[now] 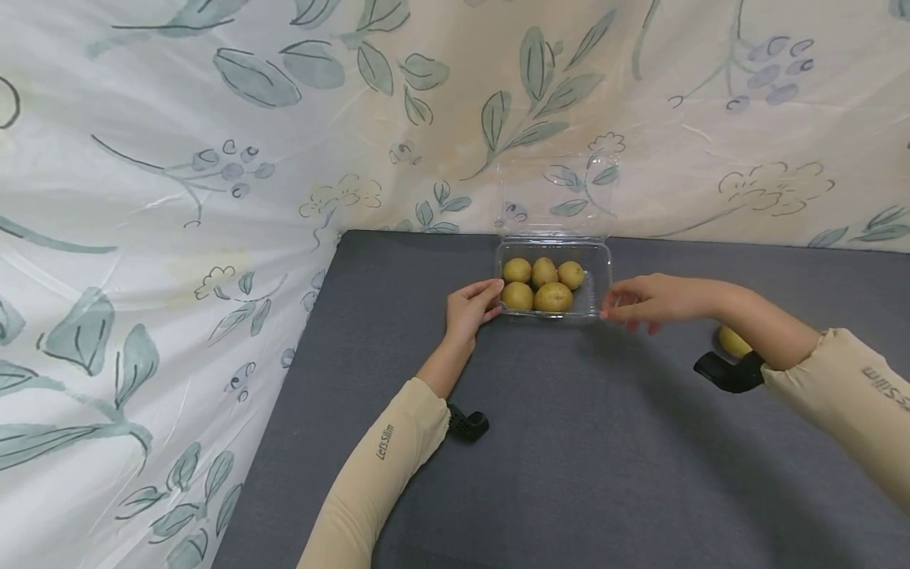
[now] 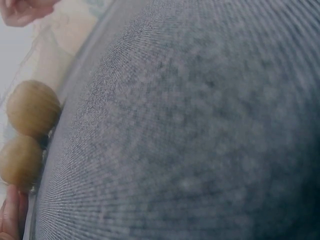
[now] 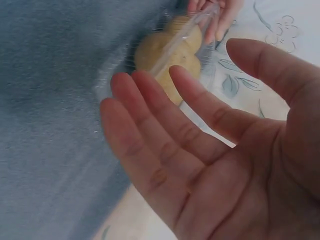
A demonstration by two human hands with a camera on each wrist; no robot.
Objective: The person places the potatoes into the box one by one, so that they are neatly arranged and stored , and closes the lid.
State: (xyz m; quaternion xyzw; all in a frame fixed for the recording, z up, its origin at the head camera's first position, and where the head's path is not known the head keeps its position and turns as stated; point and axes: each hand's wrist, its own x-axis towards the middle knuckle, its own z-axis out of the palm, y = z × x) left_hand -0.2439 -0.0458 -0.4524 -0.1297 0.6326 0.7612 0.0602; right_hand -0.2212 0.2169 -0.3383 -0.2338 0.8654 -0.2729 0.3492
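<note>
A clear plastic clamshell box [image 1: 593,273] stands at the back of the dark table, its transparent lid [image 1: 529,190] raised against the cloth behind. Inside lie several yellow-brown potatoes [image 1: 553,298], grouped toward the left, leaving bare plastic on the right. My left hand [image 1: 465,316] pinches the box's left wall near the front corner; its fingers [image 2: 10,212] show beside the potatoes in the left wrist view. At the box's front right corner is my right hand [image 1: 654,300], fingertips right by the rim. The right wrist view shows that palm [image 3: 225,190] with fingers loosely extended, holding nothing.
Another potato [image 1: 732,343] lies on the grey-black tabletop [image 1: 569,442], partly hidden by my right forearm. Leaf-patterned cloth [image 1: 213,197] hangs along the left and back edges. A black wrist camera mount [image 1: 468,424] sticks out from the left sleeve.
</note>
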